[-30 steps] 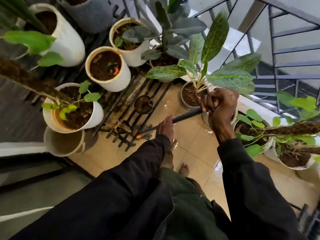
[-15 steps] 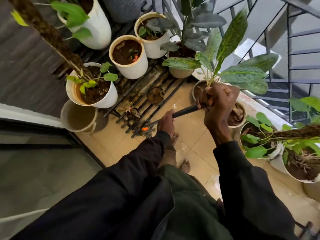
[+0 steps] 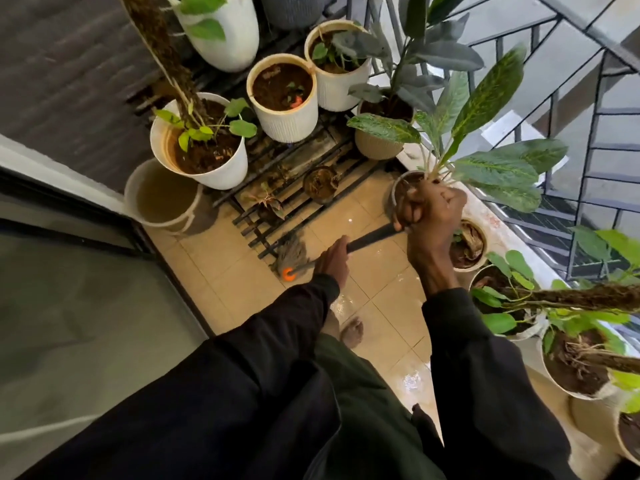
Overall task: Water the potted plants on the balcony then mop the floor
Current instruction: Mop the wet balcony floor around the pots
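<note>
I hold a mop with a dark handle [image 3: 372, 238] in both hands. My right hand [image 3: 429, 211] grips the top end of the handle, and my left hand [image 3: 334, 259] grips it lower down. The grey string mop head [image 3: 290, 252], with an orange collar, lies on the wet beige tiled floor [image 3: 388, 296] at the edge of a black metal plant rack [image 3: 277, 202]. White pots of plants [image 3: 282, 100] stand on the rack and along the right ledge.
A pale bucket of murky water [image 3: 161, 195] stands at the left beside a sliding door frame [image 3: 104, 233]. A metal railing [image 3: 588, 140] closes the right side. More pots [image 3: 575, 368] line the right ledge. My bare foot [image 3: 351, 330] is on the tiles.
The mop head has been pulled back from under the rack onto the open tiles. The view has shifted left, so the pots sit further right.
</note>
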Demonstrator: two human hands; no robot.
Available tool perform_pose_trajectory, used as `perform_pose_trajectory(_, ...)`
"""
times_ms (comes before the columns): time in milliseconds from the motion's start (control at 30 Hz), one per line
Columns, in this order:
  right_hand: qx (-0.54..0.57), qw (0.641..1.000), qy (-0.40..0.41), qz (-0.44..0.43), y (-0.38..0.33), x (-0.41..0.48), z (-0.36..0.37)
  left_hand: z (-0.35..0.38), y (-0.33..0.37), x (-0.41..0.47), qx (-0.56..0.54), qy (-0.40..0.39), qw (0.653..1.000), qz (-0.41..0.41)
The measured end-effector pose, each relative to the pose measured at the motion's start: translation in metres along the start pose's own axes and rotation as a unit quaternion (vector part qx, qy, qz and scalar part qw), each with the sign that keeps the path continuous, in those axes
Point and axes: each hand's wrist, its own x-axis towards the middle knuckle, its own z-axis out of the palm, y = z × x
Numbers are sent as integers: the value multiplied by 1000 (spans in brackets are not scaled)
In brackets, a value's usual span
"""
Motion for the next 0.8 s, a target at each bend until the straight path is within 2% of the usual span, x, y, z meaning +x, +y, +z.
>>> perform_pose_trajectory(233, 53, 988, -114, 89, 38, -40, 15, -13, -65, -50, 12, -6, 997, -70)
perform_pose_trajectory(367, 43, 976, -190, 95, 47, -49, 62, -43, -105, -50, 20, 46, 992, -114)
perform_pose_trajectory(533, 2, 957, -282, 71, 63, -48, 126, -92, -146, -24, -10, 113, 985, -129)
perform_pose_trajectory(667, -55, 950, -300, 65, 92, -75, 160, -118, -179, -5, -67, 146, 971, -175)
perform_pose_trajectory(800, -75, 956, -279, 43, 99, -99, 196, -140, -199, -1, -122, 145, 969, -159)
